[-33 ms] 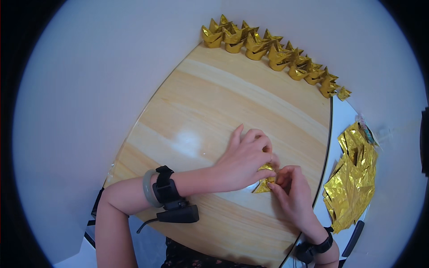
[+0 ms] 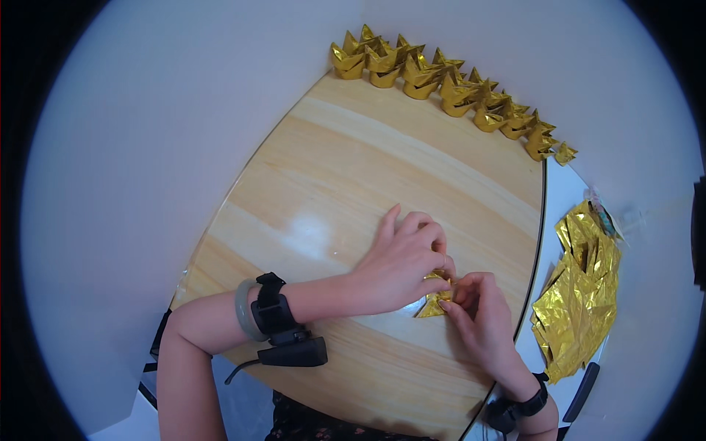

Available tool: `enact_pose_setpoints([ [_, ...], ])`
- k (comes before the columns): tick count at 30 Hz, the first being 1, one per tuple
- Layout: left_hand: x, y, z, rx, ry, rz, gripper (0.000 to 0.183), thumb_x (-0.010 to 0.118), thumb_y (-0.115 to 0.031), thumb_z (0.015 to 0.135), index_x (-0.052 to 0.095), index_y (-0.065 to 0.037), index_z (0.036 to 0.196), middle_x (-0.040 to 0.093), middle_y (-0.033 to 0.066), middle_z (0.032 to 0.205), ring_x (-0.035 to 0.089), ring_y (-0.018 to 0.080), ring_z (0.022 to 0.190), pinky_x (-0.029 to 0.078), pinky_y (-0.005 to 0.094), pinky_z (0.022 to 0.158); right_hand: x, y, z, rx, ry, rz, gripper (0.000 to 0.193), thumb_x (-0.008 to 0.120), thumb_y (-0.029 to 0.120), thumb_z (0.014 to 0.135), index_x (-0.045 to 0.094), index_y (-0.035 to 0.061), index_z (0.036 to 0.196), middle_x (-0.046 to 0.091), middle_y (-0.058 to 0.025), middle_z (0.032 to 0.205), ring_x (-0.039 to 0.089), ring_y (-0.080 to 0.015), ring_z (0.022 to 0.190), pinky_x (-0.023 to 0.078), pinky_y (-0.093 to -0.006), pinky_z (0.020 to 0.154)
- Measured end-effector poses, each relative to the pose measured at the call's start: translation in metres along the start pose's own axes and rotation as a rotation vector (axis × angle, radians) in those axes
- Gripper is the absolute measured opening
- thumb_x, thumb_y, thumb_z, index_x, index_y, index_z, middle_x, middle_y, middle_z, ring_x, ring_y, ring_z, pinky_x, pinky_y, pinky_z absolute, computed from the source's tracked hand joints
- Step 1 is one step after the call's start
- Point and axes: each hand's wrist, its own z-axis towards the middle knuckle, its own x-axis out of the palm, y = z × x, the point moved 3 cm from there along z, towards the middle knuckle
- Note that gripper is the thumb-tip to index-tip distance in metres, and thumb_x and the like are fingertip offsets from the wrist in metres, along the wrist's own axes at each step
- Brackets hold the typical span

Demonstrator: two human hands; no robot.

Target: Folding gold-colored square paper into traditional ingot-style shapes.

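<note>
A small folded piece of gold foil paper (image 2: 432, 307) lies on the wooden tabletop, partly covered by my fingers. Its lower left end comes to a point. My left hand (image 2: 401, 266) reaches over from the left, thumb and index finger closed on the upper part of the paper, the other fingers curled and one held out. On the right side of the paper, my right hand (image 2: 485, 320) pinches its edge between thumb and fingertips. Exactly how the paper is folded under the fingers is hidden.
Along the table's far edge stands a row of folded gold paper ingots (image 2: 421, 81), with a smaller gold piece (image 2: 565, 153) at its right end. A pile of gold foil sheets (image 2: 577, 294) rests on a white surface to the right of the wooden tabletop (image 2: 331, 176).
The index finger of my left hand has drawn in slightly over the paper. My right hand stays where it was.
</note>
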Motion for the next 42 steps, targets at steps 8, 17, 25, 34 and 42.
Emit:
enact_pose_setpoints([
  [8, 0.001, 0.007, 0.001, -0.063, -0.076, -0.027, 0.006, 0.074, -0.017, 0.071, 0.07, -0.015, 0.074, 0.054, 0.0022, 0.097, 0.042, 0.0251, 0.114, 0.023, 0.0427, 0.104, -0.002, 0.002, 0.002, -0.219, -0.053, -0.108, 0.027, 0.074, 0.009, 0.077, 0.057, 0.0056, 0.098, 0.057, -0.0056, 0.082, 0.056, -0.0217, 0.076, 0.045, -0.0338, 0.069],
  [17, -0.001, 0.008, 0.003, -0.107, -0.043, -0.051, 0.006, 0.071, -0.02, 0.073, 0.071, -0.014, 0.073, 0.055, 0.0025, 0.099, 0.041, 0.0258, 0.117, 0.021, 0.0441, 0.107, -0.002, 0.027, -0.021, -0.642, -0.017, -0.649, 0.046, 0.061, 0.008, 0.069, 0.064, -0.0051, 0.113, 0.063, -0.0117, 0.111, 0.06, -0.0218, 0.095, 0.047, -0.0337, 0.079],
  [25, 0.0, 0.009, 0.001, -0.078, -0.056, -0.047, 0.008, 0.075, -0.02, 0.072, 0.07, -0.014, 0.073, 0.055, 0.003, 0.101, 0.041, 0.0268, 0.117, 0.022, 0.0443, 0.108, 0.004, 0.031, -0.027, -0.697, 0.077, -0.882, 0.049, 0.058, 0.008, 0.072, 0.059, -0.0114, 0.117, 0.059, -0.0211, 0.117, 0.058, -0.0267, 0.104, 0.047, -0.0352, 0.089],
  [34, 0.001, 0.008, 0.002, -0.086, -0.052, -0.034, 0.007, 0.074, -0.017, 0.072, 0.068, -0.014, 0.073, 0.055, 0.0037, 0.101, 0.041, 0.0279, 0.117, 0.024, 0.0426, 0.106, 0.005, 0.038, -0.04, -0.621, 0.265, -1.038, 0.054, 0.05, 0.013, 0.084, 0.045, -0.0106, 0.132, 0.051, -0.0293, 0.13, 0.05, -0.0359, 0.124, 0.04, -0.0414, 0.105],
  [42, 0.0, 0.01, 0.004, -0.091, -0.052, -0.051, 0.006, 0.075, -0.017, 0.071, 0.07, -0.014, 0.072, 0.055, 0.0025, 0.102, 0.041, 0.0268, 0.116, 0.024, 0.0427, 0.106, 0.001, 0.043, -0.049, -0.538, 0.297, -1.029, 0.052, 0.046, 0.011, 0.087, 0.044, 0.0025, 0.138, 0.049, -0.0287, 0.134, 0.053, -0.0346, 0.123, 0.034, -0.0437, 0.109],
])
